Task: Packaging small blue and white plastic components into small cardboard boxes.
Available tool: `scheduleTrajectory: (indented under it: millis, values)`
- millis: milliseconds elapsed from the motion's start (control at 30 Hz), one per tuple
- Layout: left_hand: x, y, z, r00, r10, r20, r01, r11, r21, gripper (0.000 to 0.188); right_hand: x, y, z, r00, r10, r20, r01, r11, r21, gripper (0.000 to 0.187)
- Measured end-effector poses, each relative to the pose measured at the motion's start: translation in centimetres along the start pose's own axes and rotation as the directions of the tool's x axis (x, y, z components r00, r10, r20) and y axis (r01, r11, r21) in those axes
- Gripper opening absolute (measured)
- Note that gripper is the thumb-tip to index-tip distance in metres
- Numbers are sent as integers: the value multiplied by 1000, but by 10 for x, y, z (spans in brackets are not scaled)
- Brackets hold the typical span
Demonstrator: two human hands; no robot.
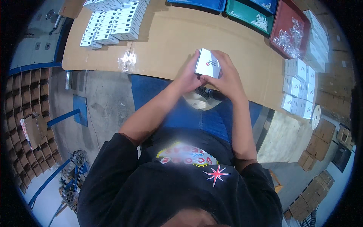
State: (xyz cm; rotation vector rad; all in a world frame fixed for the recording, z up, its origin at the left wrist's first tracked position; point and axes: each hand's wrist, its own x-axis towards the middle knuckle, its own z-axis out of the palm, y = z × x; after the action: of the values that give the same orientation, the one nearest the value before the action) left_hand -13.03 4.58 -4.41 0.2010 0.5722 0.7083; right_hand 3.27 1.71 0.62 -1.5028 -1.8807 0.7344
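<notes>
A small white box (208,62) with a red mark and dark print on its face is held between both hands, just above the near edge of the cardboard-covered table (166,49). My left hand (189,75) grips its left side, with the fingers partly hidden behind it. Along the right side, my right hand (227,75) wraps round the box, its thumb across the lower edge. The box looks closed from this side; its back and underside are hidden.
Stacks of white boxes (115,24) stand at the far left. Trays in blue (200,4), green (242,15) and red (278,47) line the far right, holding small white parts and clear plastic bags. More white boxes (298,85) are piled at the right edge.
</notes>
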Motion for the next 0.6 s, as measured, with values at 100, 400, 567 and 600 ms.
scheduleTrajectory:
  millis: [100, 400, 567, 600]
  values:
    - [7, -1, -10, 1000, 22, 0, -22, 999, -49, 62, 1, -1, 3, 999, -35, -36, 37, 999, 40, 81]
    - [6, -3, -7, 999, 44, 25, -44, 999, -23, 60, 1, -3, 0, 1000, -28, 3, 28, 999, 23, 81]
    - [6, -3, -5, 999, 35, 12, -34, 999, -25, 60, 0, -4, -4, 999, -41, -17, 42, 999, 23, 78]
    - [6, -3, -6, 999, 35, 10, -34, 999, -24, 60, 1, -3, -3, 999, -41, -16, 42, 999, 25, 78]
